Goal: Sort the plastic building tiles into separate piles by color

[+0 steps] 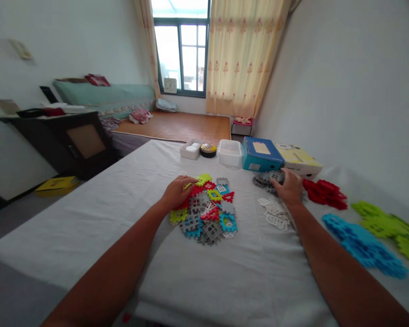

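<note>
My left hand rests at the far left side of a mixed heap of interlocking plastic building pieces in red, grey, blue, white and yellow-green. Its fingers reach out over a yellow-green piece, and its thumb is mostly hidden. On the right, my right hand has thumb and fingers around a grey building piece at the stack of grey pieces. White window-shaped pieces lie just nearer than that stack. Red pieces are sorted to the right of this hand.
Blue pieces and yellow-green pieces lie at the right. Along the table's back stand a white box, a round black tin, a clear tub, a blue box and a yellow box. White cloth covers the table.
</note>
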A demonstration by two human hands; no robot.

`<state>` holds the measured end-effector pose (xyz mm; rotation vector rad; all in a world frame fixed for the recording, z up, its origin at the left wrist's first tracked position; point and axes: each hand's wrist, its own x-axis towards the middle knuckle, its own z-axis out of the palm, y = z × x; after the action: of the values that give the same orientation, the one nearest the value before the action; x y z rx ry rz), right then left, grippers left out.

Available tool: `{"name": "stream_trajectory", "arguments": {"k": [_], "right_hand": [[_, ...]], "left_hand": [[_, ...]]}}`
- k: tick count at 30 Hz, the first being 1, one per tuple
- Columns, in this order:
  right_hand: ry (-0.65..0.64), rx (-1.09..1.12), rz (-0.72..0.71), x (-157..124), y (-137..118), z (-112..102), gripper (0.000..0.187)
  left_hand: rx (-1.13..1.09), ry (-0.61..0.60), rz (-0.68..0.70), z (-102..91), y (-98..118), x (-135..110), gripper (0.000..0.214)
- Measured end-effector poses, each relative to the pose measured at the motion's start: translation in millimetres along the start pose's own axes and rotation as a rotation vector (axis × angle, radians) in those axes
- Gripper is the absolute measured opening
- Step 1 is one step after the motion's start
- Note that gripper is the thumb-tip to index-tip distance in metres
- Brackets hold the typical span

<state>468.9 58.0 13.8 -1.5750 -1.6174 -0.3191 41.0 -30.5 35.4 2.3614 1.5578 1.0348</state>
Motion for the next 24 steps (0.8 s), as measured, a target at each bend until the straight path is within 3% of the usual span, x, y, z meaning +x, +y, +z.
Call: {"name": "stream_trajectory", "arguments": {"k": [3, 6, 9, 12, 19, 24], "right_hand": [[0.005, -0.001, -0.148, -8, -25, -3, 0.049], [-0.001, 0.094, -0.343, -26, -74, -13, 0.045], [-0.106, 0.201, -0.550, -52, -119, -22, 0.042], [-0.249, 0.262, -0.705, -74, -142, -25, 0.039], [-0.327, 0.411, -0.658, -82, -153, -28, 0.033], [-0.422, 0.538, -0.716, -90, -166, -31, 0.040]], "left_hand": [[-0.001, -0.014, -0.042, -6.4, -4, -1, 0.033], [-0.077, -0.127, -0.028, -13.2, -4, -2, 0.032], [-0.148, -0.271, 0.022, -16.2, 0, -4, 0.033], [-0.158, -0.350, 0.071, -15.6, 2, -4, 0.043], [-0.260, -0.357, -0.021, -19.7, 8, -4, 0.027], [-0.651, -0.328, -0.147, -9.5, 18, -4, 0.033]]}}
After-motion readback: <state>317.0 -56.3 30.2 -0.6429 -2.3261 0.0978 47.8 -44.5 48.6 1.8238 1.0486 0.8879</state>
